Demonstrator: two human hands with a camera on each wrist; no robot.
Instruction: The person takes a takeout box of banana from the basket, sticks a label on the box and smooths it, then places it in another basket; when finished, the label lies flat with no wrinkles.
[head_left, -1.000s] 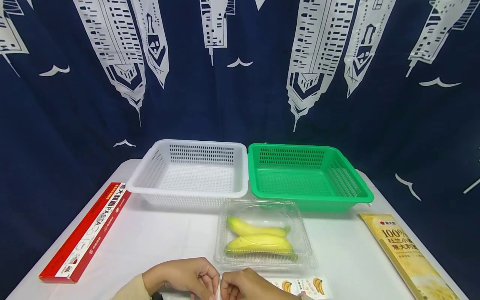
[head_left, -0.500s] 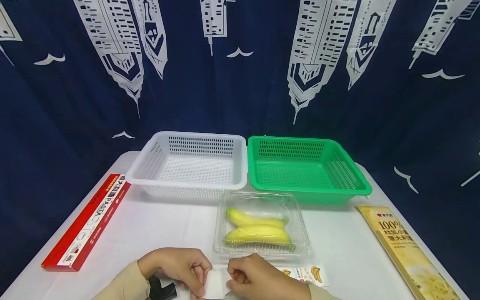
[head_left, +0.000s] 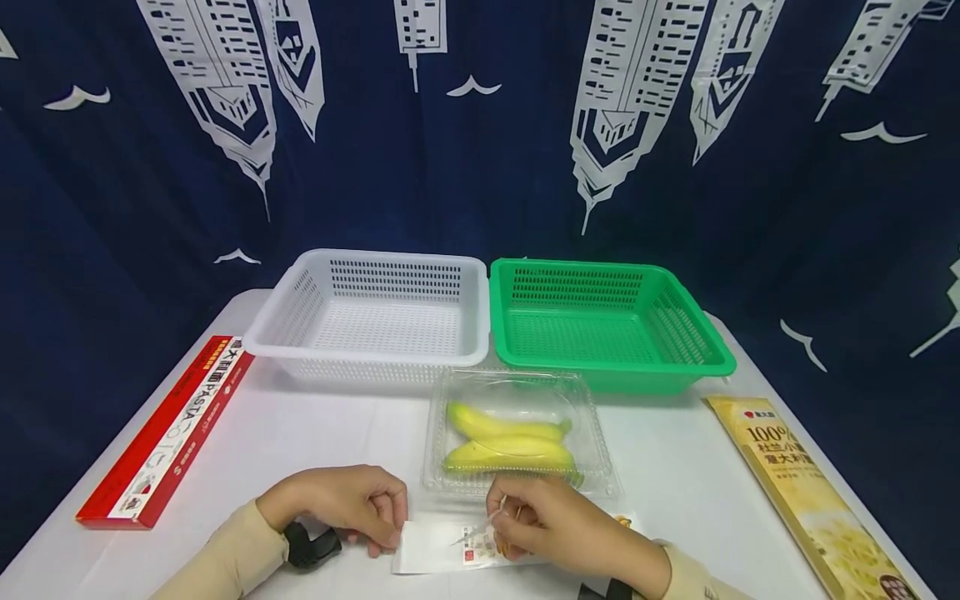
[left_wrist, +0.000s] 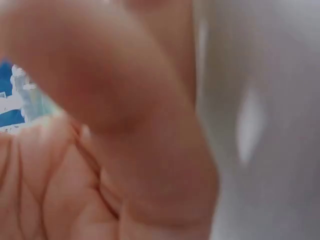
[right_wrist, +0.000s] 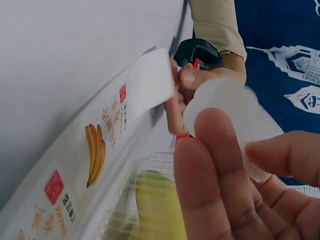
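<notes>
A strip of banana labels lies near the table's front, its left part blank white backing. My left hand pinches the strip's left end between thumb and fingers. Above the strip, my right hand pinches a translucent white label between thumb and fingertips. Still on the strip are printed labels with bananas and red squares. Just behind the hands, a clear plastic clamshell box holds two yellow bananas. The left wrist view is mostly blurred fingers.
At the back stand a white basket and a green basket side by side. A red pasta box lies along the left edge, and a yellow pasta pack along the right.
My hands have drawn apart, the right one moving rightward with the label pinched in it. More of the strip's white backing shows. The table scene has shifted upward in the head view.
</notes>
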